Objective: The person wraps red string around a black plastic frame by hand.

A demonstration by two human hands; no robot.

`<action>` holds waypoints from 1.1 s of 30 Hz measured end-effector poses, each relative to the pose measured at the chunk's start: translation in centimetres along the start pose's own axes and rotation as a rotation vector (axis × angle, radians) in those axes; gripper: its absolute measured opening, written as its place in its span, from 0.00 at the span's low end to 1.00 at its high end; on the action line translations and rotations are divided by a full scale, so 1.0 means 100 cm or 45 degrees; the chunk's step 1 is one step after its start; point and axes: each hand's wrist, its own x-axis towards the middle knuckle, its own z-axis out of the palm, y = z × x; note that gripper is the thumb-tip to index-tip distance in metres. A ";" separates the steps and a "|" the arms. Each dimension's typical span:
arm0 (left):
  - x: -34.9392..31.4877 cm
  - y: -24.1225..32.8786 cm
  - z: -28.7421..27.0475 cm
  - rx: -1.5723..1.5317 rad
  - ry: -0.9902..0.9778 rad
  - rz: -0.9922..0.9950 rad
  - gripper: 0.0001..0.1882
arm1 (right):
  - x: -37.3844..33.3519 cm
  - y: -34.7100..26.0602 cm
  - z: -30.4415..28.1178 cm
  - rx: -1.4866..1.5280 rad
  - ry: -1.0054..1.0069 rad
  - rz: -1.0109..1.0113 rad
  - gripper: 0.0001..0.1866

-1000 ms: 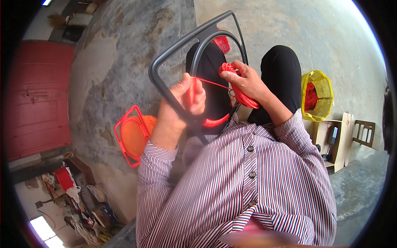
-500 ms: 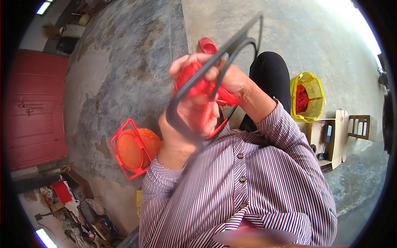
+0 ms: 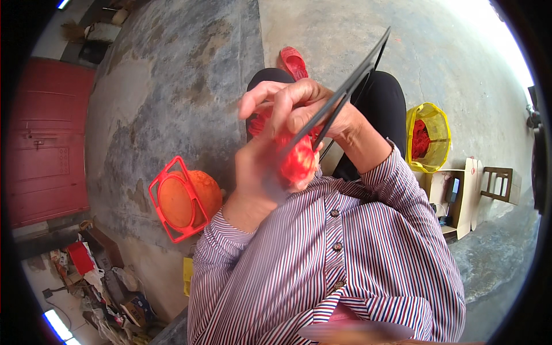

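My left hand point(image 3: 257, 171) is wrapped around a bundle of glossy red cord point(image 3: 299, 162) in front of my shirt, with fingertips showing beneath it. A thin black frame point(image 3: 349, 82) slants up and right from the hands, seen nearly edge-on. Motion blurs its lower end, so I cannot tell which hand carries it. Over the top of the bundle, my right hand point(image 3: 302, 100) has thumb and one finger brought together, another finger stretched left. What lies in that pinch is hidden. More red strands point(image 3: 260, 123) show beneath its fingers.
At left, a red plastic frame point(image 3: 191, 198) leans against an orange round object point(image 3: 211, 190). A yellow basket point(image 3: 446, 121) with red cord, a cardboard box point(image 3: 462, 198) and a wooden stool point(image 3: 512, 184) stand at right. One red shoe point(image 3: 294, 62) shows beyond my knees.
The black frame has turned from showing its openings to nearly edge-on. My right hand has shifted over the top of the bundle, its fingers less wrapped around the red cord.
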 end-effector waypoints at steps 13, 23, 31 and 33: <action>0.000 0.011 -0.025 -0.611 0.153 0.224 0.19 | -0.032 -0.007 0.062 -0.044 0.615 0.146 0.31; 0.000 0.013 -0.039 -0.629 0.096 0.282 0.21 | -0.036 -0.052 0.016 0.406 0.911 -0.452 0.22; 0.002 0.022 -0.053 -0.547 0.101 0.112 0.19 | -0.064 -0.011 0.006 -0.471 0.937 0.248 0.16; 0.007 0.024 -0.042 -0.522 0.175 -0.175 0.21 | -0.063 0.016 -0.002 -0.554 0.811 0.345 0.16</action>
